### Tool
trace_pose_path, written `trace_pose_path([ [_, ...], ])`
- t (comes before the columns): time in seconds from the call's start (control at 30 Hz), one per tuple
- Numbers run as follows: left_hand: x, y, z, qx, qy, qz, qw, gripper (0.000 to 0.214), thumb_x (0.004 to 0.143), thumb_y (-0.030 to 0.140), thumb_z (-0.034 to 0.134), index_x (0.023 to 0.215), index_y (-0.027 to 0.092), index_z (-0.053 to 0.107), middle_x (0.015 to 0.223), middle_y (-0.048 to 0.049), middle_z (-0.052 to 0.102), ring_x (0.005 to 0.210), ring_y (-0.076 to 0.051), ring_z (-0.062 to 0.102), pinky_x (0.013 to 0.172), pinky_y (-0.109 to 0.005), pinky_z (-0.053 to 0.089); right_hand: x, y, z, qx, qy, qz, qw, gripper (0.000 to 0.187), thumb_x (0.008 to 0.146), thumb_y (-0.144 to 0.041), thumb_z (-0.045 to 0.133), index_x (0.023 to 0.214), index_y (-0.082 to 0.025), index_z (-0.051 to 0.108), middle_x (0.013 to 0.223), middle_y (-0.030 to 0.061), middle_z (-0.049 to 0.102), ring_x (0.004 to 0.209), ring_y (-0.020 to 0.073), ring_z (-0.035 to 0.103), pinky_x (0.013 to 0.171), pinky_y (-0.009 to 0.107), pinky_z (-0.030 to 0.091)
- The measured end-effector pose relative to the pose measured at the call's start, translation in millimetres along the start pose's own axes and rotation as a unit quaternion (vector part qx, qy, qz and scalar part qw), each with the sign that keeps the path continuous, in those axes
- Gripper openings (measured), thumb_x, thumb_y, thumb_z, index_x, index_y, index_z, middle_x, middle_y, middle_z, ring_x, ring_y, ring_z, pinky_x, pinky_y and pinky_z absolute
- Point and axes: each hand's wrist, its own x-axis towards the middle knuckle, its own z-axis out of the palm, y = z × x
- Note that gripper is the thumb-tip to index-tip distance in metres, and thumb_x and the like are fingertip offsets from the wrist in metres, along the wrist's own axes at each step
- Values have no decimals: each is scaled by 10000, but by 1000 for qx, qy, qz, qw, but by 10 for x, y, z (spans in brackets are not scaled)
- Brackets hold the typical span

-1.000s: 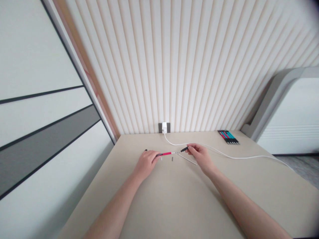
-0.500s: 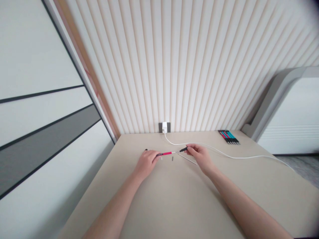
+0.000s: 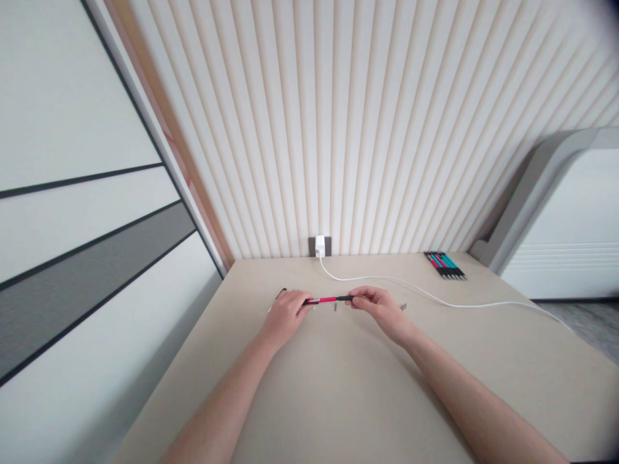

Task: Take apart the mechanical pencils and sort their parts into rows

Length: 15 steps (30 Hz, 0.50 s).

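Note:
A red and black pen [image 3: 327, 299] is held level just above the beige table [image 3: 338, 380], between my two hands. My left hand [image 3: 286, 314] is closed around its left end. My right hand [image 3: 380, 305] pinches the black tip section at its right end. The tip section meets the red barrel with no gap showing. A tiny dark part [image 3: 334, 308] lies on the table under the pen. Another small part [image 3: 403, 307] lies just right of my right hand.
A white charger [image 3: 319, 245] sits in a wall socket at the table's back edge, and its white cable [image 3: 435, 299] runs right across the table. Several pens [image 3: 443, 265] lie side by side at the back right. A grey and white unit [image 3: 565, 212] stands to the right.
My right hand moved left and brought the black tip section against the red barrel, closing the gap. The thin white refill beside that hand is no longer visible.

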Motion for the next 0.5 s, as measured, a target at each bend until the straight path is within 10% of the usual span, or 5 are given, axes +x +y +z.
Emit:
trace_pose_path([
  [0.5, -16, -14, 40, -6, 57, -7, 998, 85, 860, 258, 650, 924, 204, 631, 844, -30, 697, 814, -192, 630, 778, -330, 469, 27, 67, -35, -59, -11, -45, 997, 313, 751, -415, 710, 967, -191, 681, 857, 34, 720, 766, 174, 642, 709, 299, 484],
])
